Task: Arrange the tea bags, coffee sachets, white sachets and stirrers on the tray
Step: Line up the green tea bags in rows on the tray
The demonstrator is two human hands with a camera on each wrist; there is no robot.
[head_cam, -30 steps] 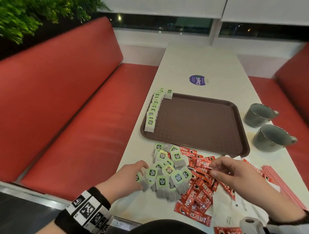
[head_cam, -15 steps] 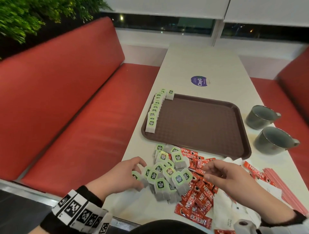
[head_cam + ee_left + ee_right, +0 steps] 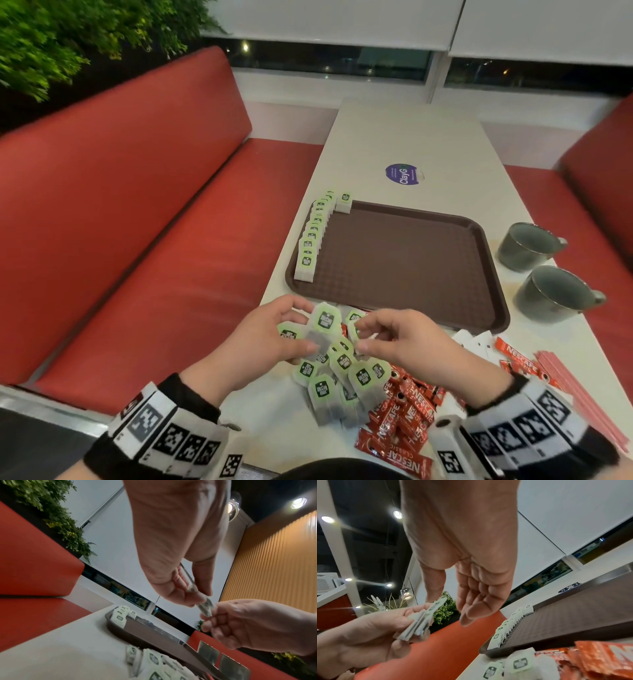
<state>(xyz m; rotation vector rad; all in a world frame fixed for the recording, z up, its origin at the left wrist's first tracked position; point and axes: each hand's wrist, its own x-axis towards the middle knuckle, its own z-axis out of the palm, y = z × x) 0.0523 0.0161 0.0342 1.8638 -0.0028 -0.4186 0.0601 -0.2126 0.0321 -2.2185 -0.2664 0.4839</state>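
Observation:
My left hand is lifted above the table's near end and grips a small bundle of green-tagged tea bags, seen edge-on in the right wrist view. My right hand is close beside it, thumb tip touching the top tag, fingers relaxed and apart from the thumb. Below lies a loose pile of tea bags. Red coffee sachets, white sachets and pink stirrers lie to the right. The brown tray carries a row of tea bags along its left rim.
Two grey mugs stand on the table right of the tray. A purple round sticker lies beyond the tray. Red bench seats flank the table on both sides.
My left hand has lifted off the pile with several tea bags in it. My right hand has moved left from the coffee sachets to meet it.

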